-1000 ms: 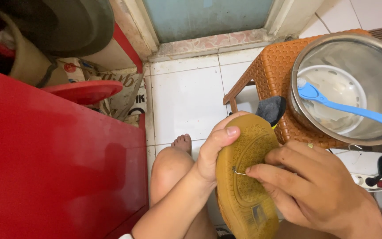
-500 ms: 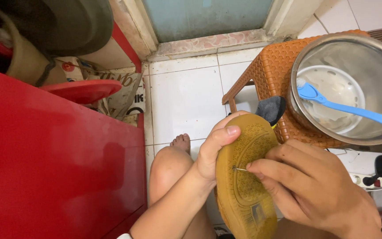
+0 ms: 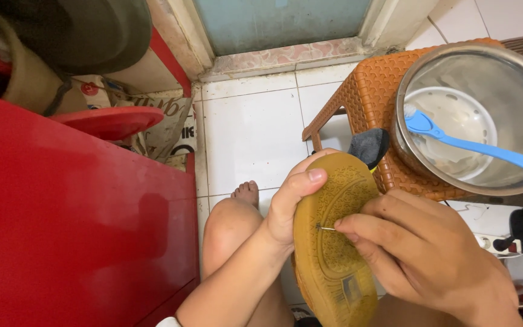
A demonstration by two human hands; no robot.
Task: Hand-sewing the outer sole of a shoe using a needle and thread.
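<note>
Over on the left, left hand [image 3: 289, 203] grips the tan rubber-soled shoe [image 3: 334, 242] by its edge, sole up over the knee; right hand [image 3: 419, 254] pinches a thin metal needle [image 3: 325, 228] into the sole; round steel bowl [image 3: 485, 115] far right.

A home floor: white tiles [image 3: 249, 133], doorway threshold [image 3: 286, 57], plastic stool [image 3: 370, 97].

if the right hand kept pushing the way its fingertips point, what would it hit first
Most likely the tan shoe sole: the right hand pinches a thin metal needle pointing into it. The left hand grips the far edge.
</note>
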